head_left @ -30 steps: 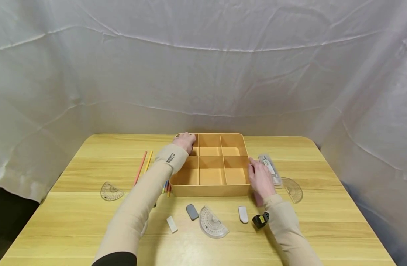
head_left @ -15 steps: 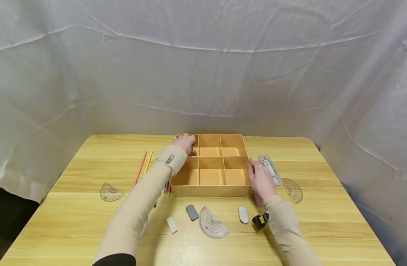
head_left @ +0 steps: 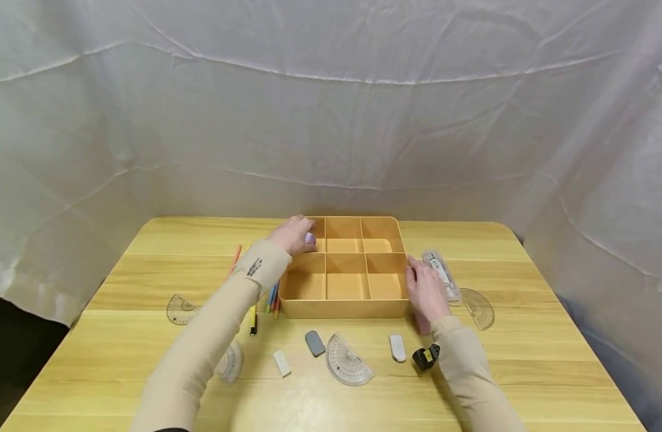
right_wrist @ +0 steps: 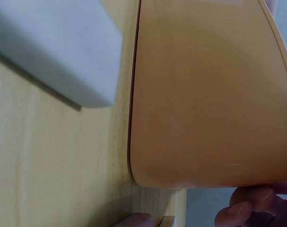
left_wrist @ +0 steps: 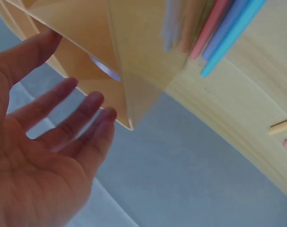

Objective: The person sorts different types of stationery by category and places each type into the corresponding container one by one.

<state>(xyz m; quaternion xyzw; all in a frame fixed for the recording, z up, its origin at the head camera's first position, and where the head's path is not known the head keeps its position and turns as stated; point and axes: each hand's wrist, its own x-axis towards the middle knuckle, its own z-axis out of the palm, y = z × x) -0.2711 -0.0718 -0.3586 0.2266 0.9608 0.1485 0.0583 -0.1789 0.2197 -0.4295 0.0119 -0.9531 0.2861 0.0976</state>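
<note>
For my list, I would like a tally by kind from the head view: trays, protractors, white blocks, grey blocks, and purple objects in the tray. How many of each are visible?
Tray: 1
Protractors: 4
White blocks: 2
Grey block: 1
Purple object in tray: 1
Total: 9
</note>
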